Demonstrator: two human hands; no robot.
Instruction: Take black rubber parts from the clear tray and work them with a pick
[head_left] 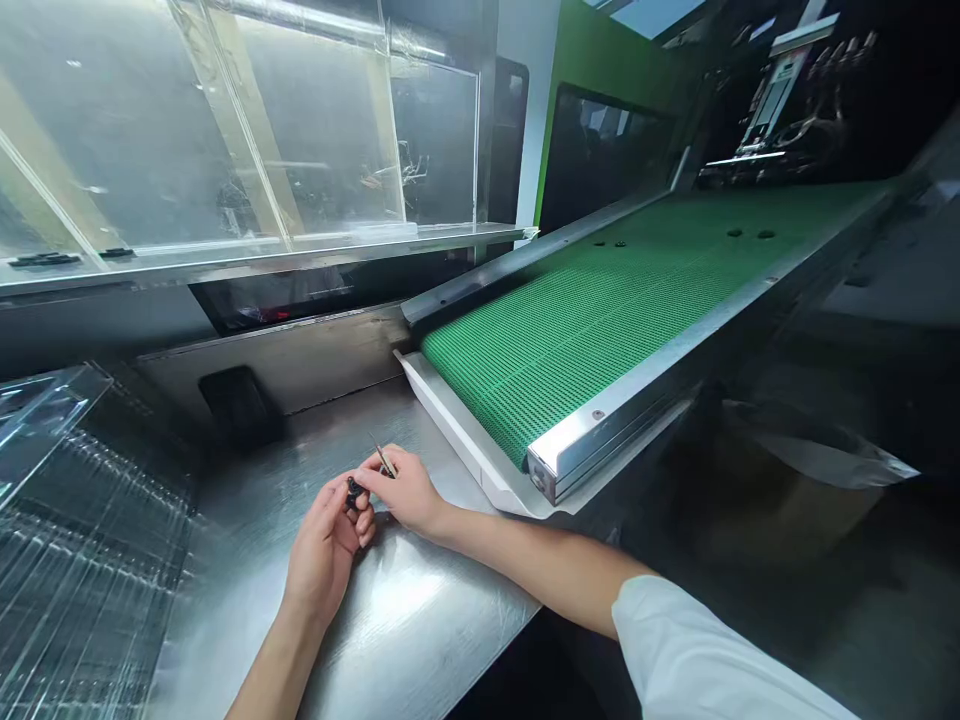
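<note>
My left hand (328, 545) rests on the steel worktop (390, 620) and pinches a small black part (352, 490) between thumb and fingertips. My right hand (401, 490) lies just beside it, fingers curled around a thin metal tool (384, 458) whose tip sticks up and back. The two hands touch at the fingertips around the black part. A white sleeve covers my right upper arm.
A green mesh conveyor belt (600, 320) with steel side rails slopes up to the right, carrying a few small dark parts (750, 234) far up. Clear plastic trays (75, 560) are stacked at left. A transparent guard (225, 130) stands behind the worktop. A box with a plastic bag (810, 450) sits lower right.
</note>
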